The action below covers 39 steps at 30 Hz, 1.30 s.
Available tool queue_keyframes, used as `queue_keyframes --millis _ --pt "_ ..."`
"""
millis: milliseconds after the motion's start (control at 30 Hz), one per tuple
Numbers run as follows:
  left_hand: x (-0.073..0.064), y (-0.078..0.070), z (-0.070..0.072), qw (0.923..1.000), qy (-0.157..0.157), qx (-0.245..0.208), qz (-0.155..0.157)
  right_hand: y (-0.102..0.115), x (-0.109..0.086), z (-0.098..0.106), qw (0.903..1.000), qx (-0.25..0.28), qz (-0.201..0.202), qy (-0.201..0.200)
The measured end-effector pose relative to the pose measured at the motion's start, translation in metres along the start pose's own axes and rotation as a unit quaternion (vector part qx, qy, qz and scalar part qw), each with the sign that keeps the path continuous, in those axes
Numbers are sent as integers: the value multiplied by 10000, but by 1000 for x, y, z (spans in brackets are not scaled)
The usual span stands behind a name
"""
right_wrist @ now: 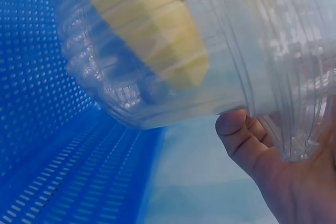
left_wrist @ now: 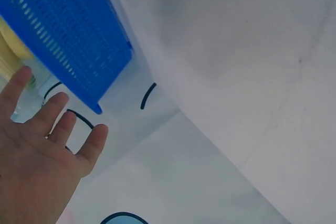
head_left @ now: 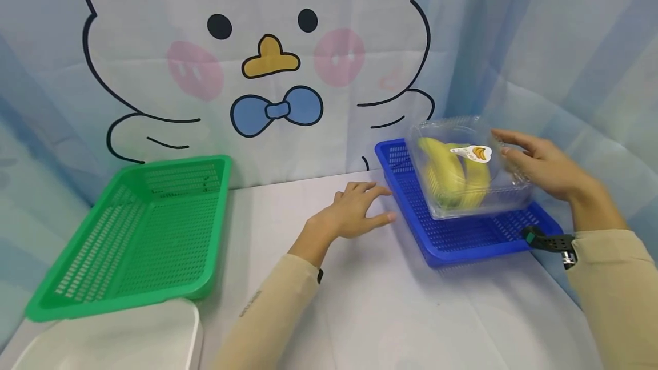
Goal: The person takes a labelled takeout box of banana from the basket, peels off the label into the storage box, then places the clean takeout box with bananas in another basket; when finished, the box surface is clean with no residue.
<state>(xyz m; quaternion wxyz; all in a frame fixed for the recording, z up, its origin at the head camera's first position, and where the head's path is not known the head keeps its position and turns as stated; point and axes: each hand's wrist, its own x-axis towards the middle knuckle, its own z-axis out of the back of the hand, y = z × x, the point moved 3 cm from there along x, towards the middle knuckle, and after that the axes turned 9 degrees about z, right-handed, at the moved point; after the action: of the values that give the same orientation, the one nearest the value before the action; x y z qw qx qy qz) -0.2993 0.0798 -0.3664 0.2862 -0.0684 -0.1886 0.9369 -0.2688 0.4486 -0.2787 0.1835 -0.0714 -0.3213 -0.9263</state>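
My right hand (head_left: pixel 552 167) grips the right edge of a clear plastic clamshell box (head_left: pixel 493 187), which is tilted over the blue basket (head_left: pixel 447 256). Inside the box lie bananas (head_left: pixel 444 173), and the lid carries a white sticker (head_left: pixel 475 153) with a banana picture. In the right wrist view the thumb and fingers (right_wrist: pixel 239 135) hold the box's rim, with the blue basket below. Left of the basket, my left hand (head_left: pixel 352 210) hovers with fingers spread and holds nothing. The left wrist view shows that hand (left_wrist: pixel 42 156) beside the blue basket's wall (left_wrist: pixel 68 40).
A green basket (head_left: pixel 218 227) stands on the left of the white table (head_left: pixel 360 301). In front of it is a white container (head_left: pixel 118 336), partly cut off by the frame. A printed cloth (head_left: pixel 334 147) with a cartoon figure hangs along the back, and cloth also covers both sides.
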Motion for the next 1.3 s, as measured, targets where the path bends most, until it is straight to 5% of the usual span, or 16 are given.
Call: queue_keyframes --millis 367,933,1300 --pt "-13 21 17 9997 -79 -160 194 28 12 -3 9992 53 395 -73" --pt "-59 60 52 9978 35 76 660 76 32 -31 9961 334 772 250" --pt "-85 79 66 9949 71 163 996 103 49 -69 9796 783 1751 593"
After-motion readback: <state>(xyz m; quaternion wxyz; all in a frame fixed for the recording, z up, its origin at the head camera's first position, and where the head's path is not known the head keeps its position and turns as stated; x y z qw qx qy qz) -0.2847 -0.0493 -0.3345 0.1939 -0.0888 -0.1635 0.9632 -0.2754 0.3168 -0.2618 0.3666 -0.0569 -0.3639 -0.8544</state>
